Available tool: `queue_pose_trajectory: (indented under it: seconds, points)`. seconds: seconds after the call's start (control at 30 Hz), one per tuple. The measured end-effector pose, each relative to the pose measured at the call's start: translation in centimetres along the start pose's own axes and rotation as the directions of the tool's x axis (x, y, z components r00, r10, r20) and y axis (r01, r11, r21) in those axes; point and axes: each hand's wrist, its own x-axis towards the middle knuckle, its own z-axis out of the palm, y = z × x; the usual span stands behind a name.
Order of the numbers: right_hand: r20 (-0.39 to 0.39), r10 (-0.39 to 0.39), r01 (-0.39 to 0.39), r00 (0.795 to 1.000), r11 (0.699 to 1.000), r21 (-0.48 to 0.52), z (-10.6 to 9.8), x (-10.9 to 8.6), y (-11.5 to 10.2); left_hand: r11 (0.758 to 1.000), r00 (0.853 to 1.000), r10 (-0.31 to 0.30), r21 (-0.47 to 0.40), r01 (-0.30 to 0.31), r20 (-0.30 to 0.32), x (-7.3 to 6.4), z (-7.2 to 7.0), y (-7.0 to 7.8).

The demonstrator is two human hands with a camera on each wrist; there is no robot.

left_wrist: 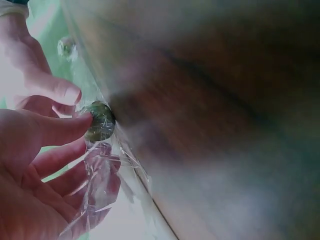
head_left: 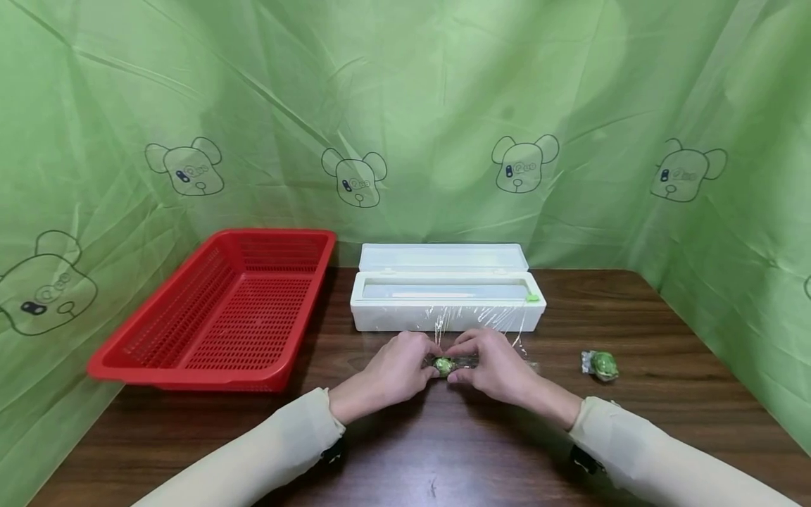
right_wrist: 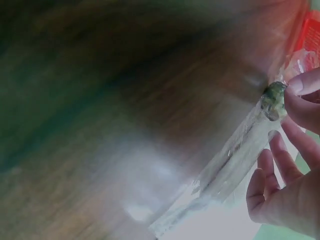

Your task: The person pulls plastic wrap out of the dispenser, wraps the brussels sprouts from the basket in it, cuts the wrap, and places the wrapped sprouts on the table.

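Note:
A small round green vegetable, like a Brussels sprout point(head_left: 444, 366), sits in clear plastic wrap point(left_wrist: 102, 182) low over the table, between both hands. My left hand point(head_left: 400, 367) holds it from the left, thumb on its side; the left wrist view shows the film hanging over the other fingers. From the right, my right hand point(head_left: 500, 366) has thumb and index finger at the film around the sprout, its other fingers loosely bent. The film stretches back to a white wrap dispenser box point(head_left: 443, 317) with a raised lid and a green slider point(head_left: 533, 298).
A wrapped green ball point(head_left: 605, 366) lies on the table at the right. To the left stands a large red perforated basket point(head_left: 190, 378). Green sheeting point(head_left: 431, 84) printed with bear heads surrounds the brown wooden table point(head_left: 405, 458).

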Motion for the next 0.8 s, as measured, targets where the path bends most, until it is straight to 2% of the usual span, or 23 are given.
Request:
queue_pose_trajectory:
  seconds: [0.2, 0.47, 0.67, 0.8]
  points:
    - [-0.012, -0.001, 0.001, 1.000, 1.000, -0.004, 0.3, 0.4, 0.3, 0.998, 1.000, 0.022, 0.059, -0.021, -0.019, -0.2, -0.1, -0.1]
    - [0.048, -0.006, 0.003, 0.999, 0.998, 0.059, 0.1, 1.1, 1.0, 0.997, 0.996, 0.058, 0.059, -0.054, -0.071, -0.7, -0.6, 0.2]
    - [0.085, 0.039, -0.047, 0.996, 0.993, 0.105, -0.1, 1.7, 1.4, 0.998, 0.996, 0.059, 0.025, -0.057, -0.070, -0.2, -0.6, -0.2]
    - [0.075, 0.076, -0.084, 0.994, 0.990, 0.110, 0.0, 1.9, 1.4, 0.998, 0.997, 0.052, 0.028, -0.050, -0.060, 0.5, -0.4, -0.5]
